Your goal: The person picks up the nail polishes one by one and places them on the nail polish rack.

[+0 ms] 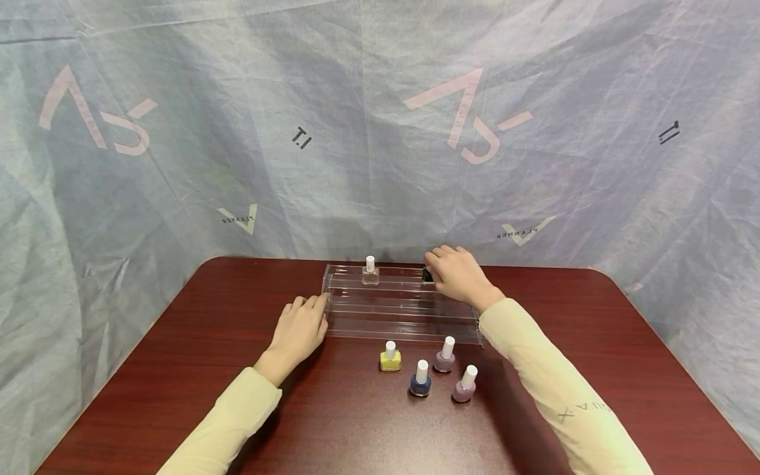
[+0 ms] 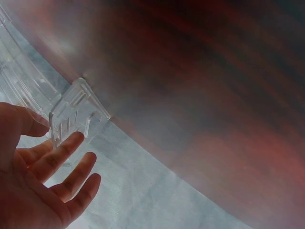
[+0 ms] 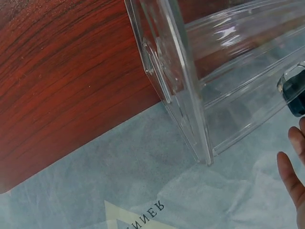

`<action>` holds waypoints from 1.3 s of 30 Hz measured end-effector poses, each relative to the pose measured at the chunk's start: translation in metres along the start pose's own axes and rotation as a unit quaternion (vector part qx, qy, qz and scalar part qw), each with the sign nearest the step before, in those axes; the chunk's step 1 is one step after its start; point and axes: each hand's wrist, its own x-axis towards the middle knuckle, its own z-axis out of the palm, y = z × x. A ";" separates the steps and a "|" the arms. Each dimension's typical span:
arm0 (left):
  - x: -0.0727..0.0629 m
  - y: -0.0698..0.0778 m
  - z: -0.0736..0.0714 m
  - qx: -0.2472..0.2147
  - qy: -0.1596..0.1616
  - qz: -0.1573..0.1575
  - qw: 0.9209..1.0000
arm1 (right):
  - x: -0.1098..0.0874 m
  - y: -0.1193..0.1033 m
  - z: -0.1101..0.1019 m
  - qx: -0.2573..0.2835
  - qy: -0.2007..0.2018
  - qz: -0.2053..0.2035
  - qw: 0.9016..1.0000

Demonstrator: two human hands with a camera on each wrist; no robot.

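Note:
A clear acrylic tiered rack [image 1: 404,326] stands toward the back of the table. At its left end, my left hand [image 1: 299,330] holds the side panel [image 2: 78,112] with thumb and index finger, while the other fingers spread loosely. My right hand [image 1: 460,277] reaches over the right part of the top tier and grips a dark nail polish bottle [image 3: 295,90] there; the fingers hide its cap in the head view. A clear nail polish bottle [image 1: 371,274] with a white cap stands upright on the same tier, left of the right hand.
In front of the rack stand a yellow polish bottle [image 1: 390,359], a dark blue one [image 1: 421,382] and two mauve ones, a back one [image 1: 444,359] and a front one [image 1: 464,389], all white-capped. A grey printed cloth [image 1: 356,185] hangs behind the table's back edge.

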 end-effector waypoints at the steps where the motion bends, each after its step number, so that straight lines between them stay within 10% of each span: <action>1: 0.000 0.000 0.000 0.000 0.001 0.001 1.000 | 0.000 0.000 0.000 0.001 -0.002 0.002 1.000; 39: 0.003 -0.002 -0.001 -0.001 -0.010 -0.001 1.000 | 0.006 -0.003 -0.002 0.025 -0.029 0.034 0.999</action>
